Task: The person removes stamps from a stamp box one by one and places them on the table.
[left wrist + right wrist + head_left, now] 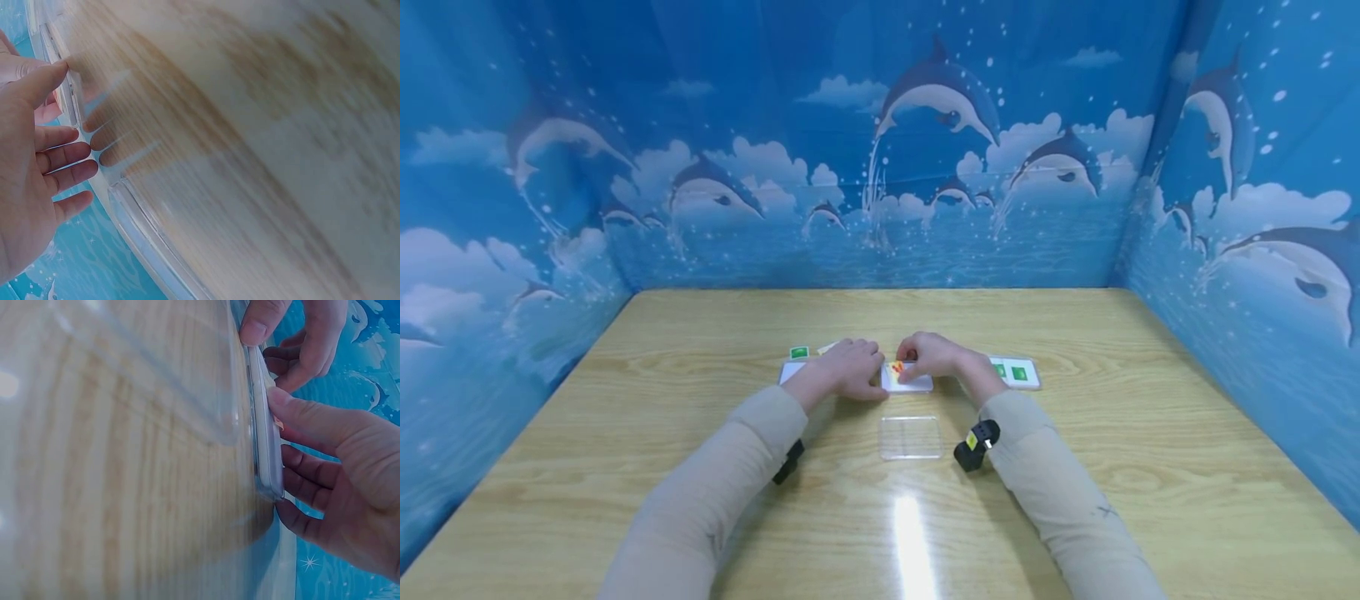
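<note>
A shallow clear-edged white box lies on the table between the two hands. On its left part is a small card with a red and orange picture. My left hand holds the box's left end, thumb at the near edge and fingers at the far side. My right hand pinches the small card over the box; in the right wrist view its thumb lies over the box's top and the other fingers sit behind. Part of the card is hidden by the fingers.
A transparent empty-looking plastic lid or box lies nearer me. On the right, another white box holds green cards. Partly behind the left arm are another white box and a green card. Dolphin-print curtains surround the table.
</note>
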